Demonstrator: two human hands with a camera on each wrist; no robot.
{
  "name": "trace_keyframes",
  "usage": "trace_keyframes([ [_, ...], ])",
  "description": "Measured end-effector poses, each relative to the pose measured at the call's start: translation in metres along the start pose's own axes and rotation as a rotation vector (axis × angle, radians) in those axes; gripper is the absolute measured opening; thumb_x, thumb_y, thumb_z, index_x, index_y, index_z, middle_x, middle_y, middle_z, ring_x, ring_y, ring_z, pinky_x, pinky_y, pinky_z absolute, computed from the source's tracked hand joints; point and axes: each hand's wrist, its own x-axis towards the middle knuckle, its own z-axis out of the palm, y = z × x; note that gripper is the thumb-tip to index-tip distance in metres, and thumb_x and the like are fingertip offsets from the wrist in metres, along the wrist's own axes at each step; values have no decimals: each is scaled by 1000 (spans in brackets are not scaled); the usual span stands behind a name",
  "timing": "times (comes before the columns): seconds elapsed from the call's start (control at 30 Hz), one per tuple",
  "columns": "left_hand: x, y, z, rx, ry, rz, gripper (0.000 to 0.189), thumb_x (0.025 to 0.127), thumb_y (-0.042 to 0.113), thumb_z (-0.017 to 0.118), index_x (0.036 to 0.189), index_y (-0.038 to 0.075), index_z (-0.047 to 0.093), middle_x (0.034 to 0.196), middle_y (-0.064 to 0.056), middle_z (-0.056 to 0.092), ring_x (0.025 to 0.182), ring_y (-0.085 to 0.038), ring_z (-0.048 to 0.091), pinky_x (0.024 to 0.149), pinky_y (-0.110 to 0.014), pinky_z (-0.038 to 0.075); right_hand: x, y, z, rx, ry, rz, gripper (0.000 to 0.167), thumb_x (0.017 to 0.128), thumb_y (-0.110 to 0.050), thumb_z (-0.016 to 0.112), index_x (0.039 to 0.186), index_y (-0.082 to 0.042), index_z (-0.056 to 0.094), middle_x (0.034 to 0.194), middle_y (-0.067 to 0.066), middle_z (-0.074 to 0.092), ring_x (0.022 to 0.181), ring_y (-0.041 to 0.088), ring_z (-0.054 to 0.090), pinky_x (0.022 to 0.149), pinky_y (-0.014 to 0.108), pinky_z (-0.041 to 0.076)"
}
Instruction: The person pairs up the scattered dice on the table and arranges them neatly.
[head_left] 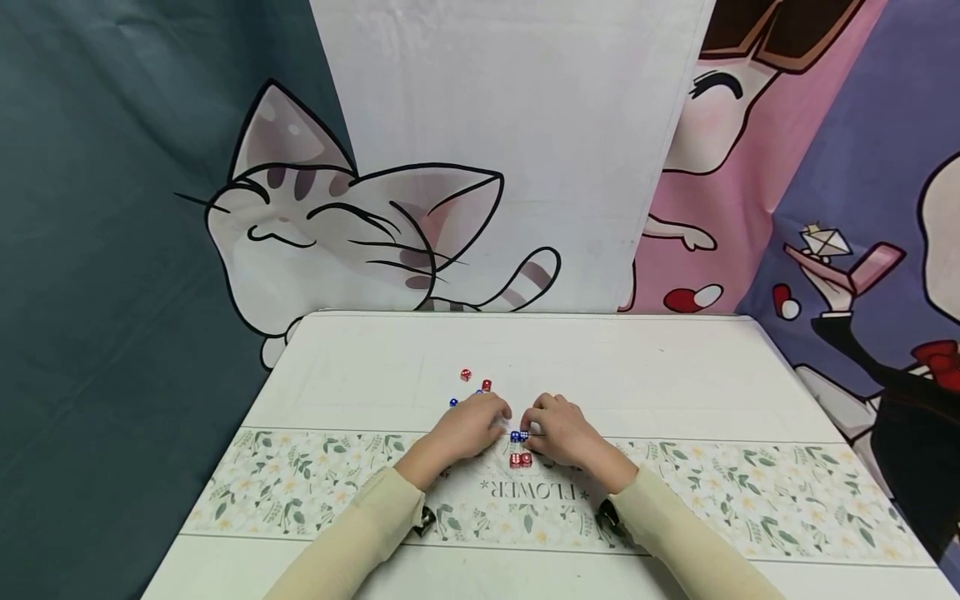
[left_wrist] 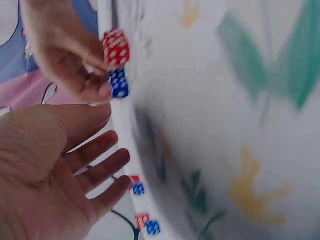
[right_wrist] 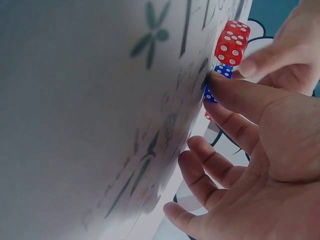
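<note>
My right hand pinches a blue die between thumb and index fingertip, low at the tabletop. Beside it sits another blue die. Nearer to me, two red dice stand side by side, a left red die and a right red die. My left hand hovers just left of the blue pair, its fingers loosely bent and nothing in them. In the left wrist view the palm faces the camera, with the thumb tip near the blue dice.
Past my left hand lie loose dice: a red die, another red die, a blue die and a partly covered blue die. A white cloth with a floral band covers the table. Printed curtains hang behind.
</note>
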Motion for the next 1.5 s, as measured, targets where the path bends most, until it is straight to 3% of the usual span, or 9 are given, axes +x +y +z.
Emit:
trace_keyframes([
  [0.23, -1, -22, -25, -54, 108, -69, 20, 97, 16, 68, 116, 11, 70, 127, -7, 65, 125, -27, 56, 104, -44, 46, 1, 0, -1, 7, -18, 0, 14, 89, -26, 80, 98, -24, 71, 109, 1, 57, 96, 21, 50, 88, 47, 43],
  [0.43, -6, -41, -34, -38, 119, -159, 24, 95, 18, 71, 118, 10, 70, 129, -7, 64, 124, -29, 55, 103, -45, 46, 1, 1, 0, 19, -23, 7, 14, 89, -26, 79, 99, -23, 71, 110, 2, 57, 98, 22, 50, 89, 47, 43],
  [0.73, -12, -63, -28, -22, 86, -258, 28, 89, 19, 77, 115, 9, 72, 126, -8, 65, 123, -29, 55, 105, -46, 44, 1, 1, 0, 15, -20, 2, 14, 89, -26, 79, 100, -23, 71, 110, 2, 57, 99, 23, 50, 89, 48, 42],
  [1.07, -13, -69, -23, 7, 57, -311, 27, 88, 17, 76, 115, 10, 72, 120, -7, 66, 120, -29, 56, 105, -46, 44, 0, 0, -1, 14, -16, -5, 14, 89, -25, 79, 100, -23, 71, 110, 2, 57, 98, 23, 50, 88, 48, 43],
  [1.27, -10, -71, -21, 2, 67, -316, 23, 88, 16, 76, 111, 13, 74, 116, -5, 66, 116, -27, 56, 104, -47, 44, 0, 0, -2, 13, -13, -6, 14, 89, -25, 79, 100, -22, 71, 110, 3, 57, 98, 23, 50, 88, 48, 43],
  [1.5, -8, -74, -16, 26, 88, -278, 13, 87, 18, 77, 99, 17, 75, 110, -2, 66, 111, -27, 57, 97, -48, 47, 1, -1, -2, 19, -18, -2, 14, 89, -25, 79, 100, -21, 71, 110, 2, 57, 98, 23, 50, 89, 48, 43],
])
